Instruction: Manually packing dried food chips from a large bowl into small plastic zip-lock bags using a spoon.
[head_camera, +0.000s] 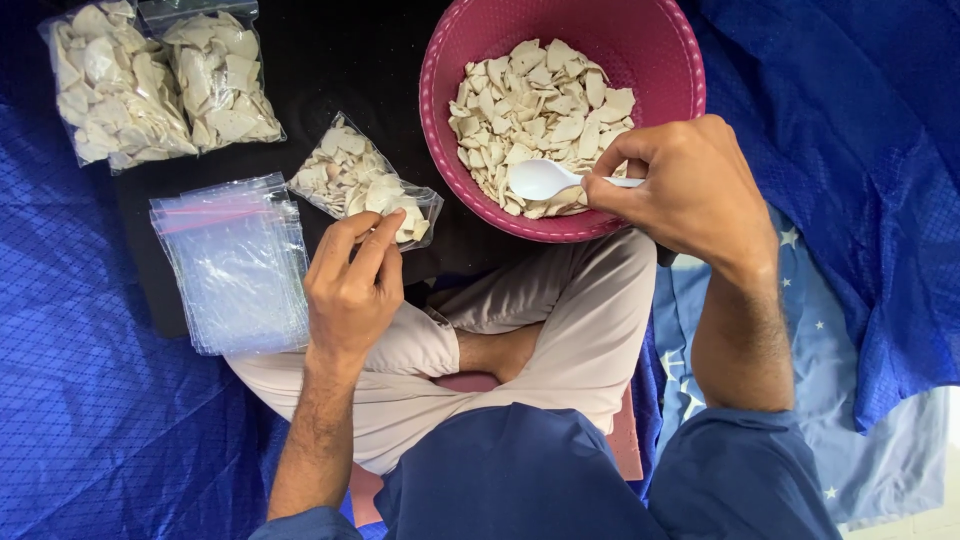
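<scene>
Two hands are working over a pink basin of pale chips, resting at the person's crossed legs. Stacked empty zip bags are lying left (two filled bags beyond). Left hand fingers are pinching the part-filled bag mouth. Right hand is gripping a white spoon in the chips. Filling appears underway; next, the bag mouth needs holding wide.

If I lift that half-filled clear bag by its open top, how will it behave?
The half-filled bag is thin clear film, so it will probably sag and fold. Its mouth by the left hand looks open, so the pale chips may spill if it tips. It is likely light, and the chips look brittle.
</scene>
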